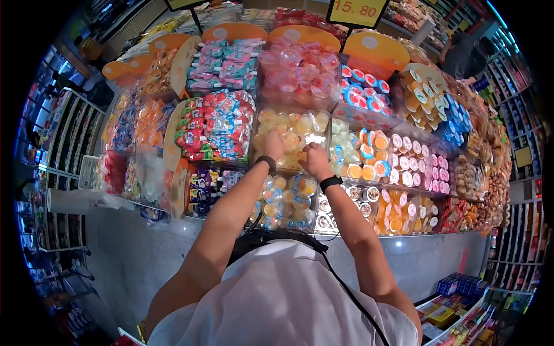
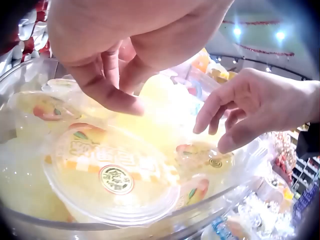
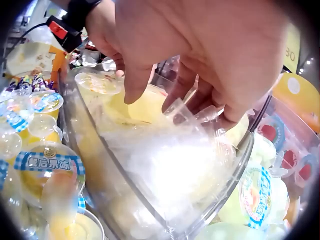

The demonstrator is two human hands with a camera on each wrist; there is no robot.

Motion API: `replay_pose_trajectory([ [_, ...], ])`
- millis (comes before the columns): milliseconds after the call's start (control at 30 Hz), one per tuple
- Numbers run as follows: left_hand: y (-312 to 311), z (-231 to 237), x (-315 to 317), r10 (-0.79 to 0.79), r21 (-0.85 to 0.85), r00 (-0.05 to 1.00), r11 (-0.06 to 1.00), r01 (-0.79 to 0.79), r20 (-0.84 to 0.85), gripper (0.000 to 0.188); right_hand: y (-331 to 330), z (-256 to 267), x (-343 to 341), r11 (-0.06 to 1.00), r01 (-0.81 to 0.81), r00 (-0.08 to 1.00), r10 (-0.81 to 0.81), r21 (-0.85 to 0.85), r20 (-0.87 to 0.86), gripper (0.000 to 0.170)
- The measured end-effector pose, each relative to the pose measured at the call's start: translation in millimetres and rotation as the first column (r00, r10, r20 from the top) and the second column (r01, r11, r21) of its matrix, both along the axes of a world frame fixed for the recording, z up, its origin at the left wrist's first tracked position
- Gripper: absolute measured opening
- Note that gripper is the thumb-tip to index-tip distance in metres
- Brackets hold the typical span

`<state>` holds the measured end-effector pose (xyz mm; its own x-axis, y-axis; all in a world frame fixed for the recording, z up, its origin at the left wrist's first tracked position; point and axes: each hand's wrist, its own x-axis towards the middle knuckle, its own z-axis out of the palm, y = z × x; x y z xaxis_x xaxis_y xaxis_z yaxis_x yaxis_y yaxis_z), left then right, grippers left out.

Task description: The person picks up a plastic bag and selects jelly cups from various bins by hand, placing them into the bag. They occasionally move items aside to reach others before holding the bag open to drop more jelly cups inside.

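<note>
A clear bin (image 1: 254, 158) holds pale yellow jelly cups (image 1: 300, 121) with printed film lids. My left hand (image 1: 274, 144) reaches down into it, fingers bent among the cups. Glare at its fingertips hides whether it pinches one; I cannot tell. In the left wrist view, a large jelly cup (image 2: 112, 175) lies lid up below that hand. My right hand (image 1: 316, 161) is over the bin's right side, its thumb spread from loosely bent fingers. In the right wrist view, its fingertips are right at crinkled clear plastic (image 3: 175, 155), brightly lit.
Neighbouring bins hold red and blue pouches (image 1: 213, 124), pink jelly cups (image 1: 300, 69), orange cups (image 1: 372, 150) and white-lidded cups (image 1: 407, 161). A price sign (image 1: 358, 11) stands behind. Clear bin walls (image 3: 97, 135) rise around the hands. A person (image 1: 467, 55) is at the far right.
</note>
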<state>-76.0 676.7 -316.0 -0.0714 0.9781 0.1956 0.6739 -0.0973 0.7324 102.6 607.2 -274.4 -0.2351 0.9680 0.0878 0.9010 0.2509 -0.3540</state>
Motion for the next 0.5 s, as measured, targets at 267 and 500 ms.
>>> replay_pose_trajectory([
  [267,-14.5,30.4,-8.0,-0.373,0.082,0.911,0.917,0.391,-0.176,0.036,-11.7,3.5,-19.8,0.997,0.069,0.981,-0.074,0.038,0.181,0.047],
  [500,-7.8,21.6,-18.3,-0.447,-0.031,0.859,0.890,0.454,-0.250,0.042,-11.3,-4.9,-22.0,0.998,0.057,0.978,-0.058,0.013,0.198,0.046],
])
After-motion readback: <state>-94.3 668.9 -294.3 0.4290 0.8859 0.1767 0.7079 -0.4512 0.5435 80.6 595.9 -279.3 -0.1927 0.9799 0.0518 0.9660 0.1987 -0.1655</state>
